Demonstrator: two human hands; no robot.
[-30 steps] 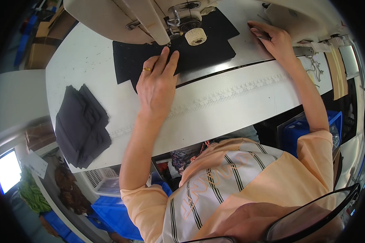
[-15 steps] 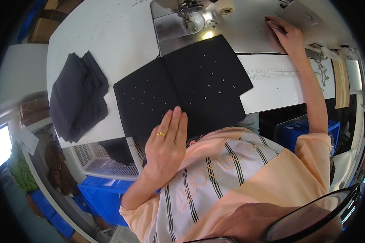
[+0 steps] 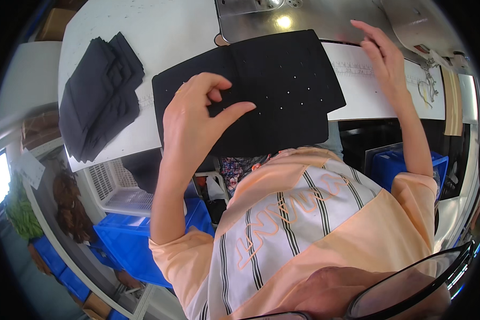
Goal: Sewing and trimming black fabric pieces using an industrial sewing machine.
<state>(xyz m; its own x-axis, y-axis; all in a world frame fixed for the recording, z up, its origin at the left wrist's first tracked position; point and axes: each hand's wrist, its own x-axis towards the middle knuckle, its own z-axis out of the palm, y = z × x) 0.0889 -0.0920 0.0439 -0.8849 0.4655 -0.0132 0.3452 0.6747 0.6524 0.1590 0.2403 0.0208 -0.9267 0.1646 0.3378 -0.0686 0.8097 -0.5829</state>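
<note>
Hovering just above the black fabric panel [image 3: 288, 109], my left hand [image 3: 194, 109] is curved with a clear gap between thumb and index finger, pinching nothing. My right hand [image 3: 386, 61] is raised near the right end of the steel sewing-machine bed [image 3: 330, 21], its index finger reaching out; the other fingers curl out of view, so I cannot tell whether they grip anything.

The panel lies on my side of the bed, its far edge up against the bed's front, its near part running past the table edge over my lap. It is matt black, with a faint seam or fold line down the middle, rows of small pale specks that look like holes, and a squared notch at the right. A stack of dark grey fabric pieces [image 3: 98, 106] sits left of the bed.

As for writing, a printed ruler scale [image 3: 357, 68] runs along the white tabletop [image 3: 160, 32] in front of the bed, and stitched outline lettering crosses my striped peach shirt [image 3: 288, 213], nearer me than the bed.
</note>
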